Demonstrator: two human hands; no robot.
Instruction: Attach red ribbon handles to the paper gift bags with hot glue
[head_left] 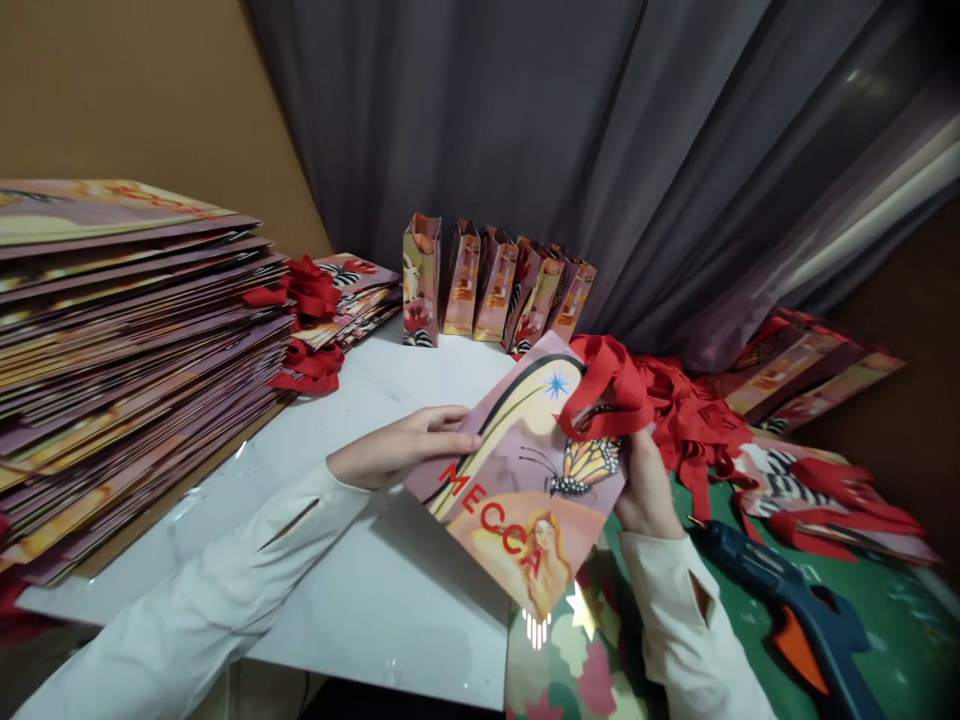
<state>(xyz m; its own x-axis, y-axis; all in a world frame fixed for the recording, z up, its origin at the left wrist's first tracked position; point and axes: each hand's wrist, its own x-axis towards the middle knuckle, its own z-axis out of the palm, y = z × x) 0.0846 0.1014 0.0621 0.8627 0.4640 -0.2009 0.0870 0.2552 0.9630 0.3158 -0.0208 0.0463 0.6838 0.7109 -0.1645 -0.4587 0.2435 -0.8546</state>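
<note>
A flat printed paper gift bag (510,470) with a butterfly and red lettering is held up tilted over the table. My left hand (420,440) grips its left edge, thumb on the front and fingers behind. At the right edge my right hand (649,485) is closed on the bag, its fingers mostly hidden behind. Red ribbon handles (611,385) loop from the bag's upper right corner. Close to my right forearm, a blue glue gun (780,585) with an orange trigger lies on the green surface.
A tall stack of flat bags (135,380) fills the left side. Several small opened bags (421,280) stand at the back of the white table (360,620). Red ribbons (690,410) and more bags (802,365) lie at the right, before a grey curtain (465,110).
</note>
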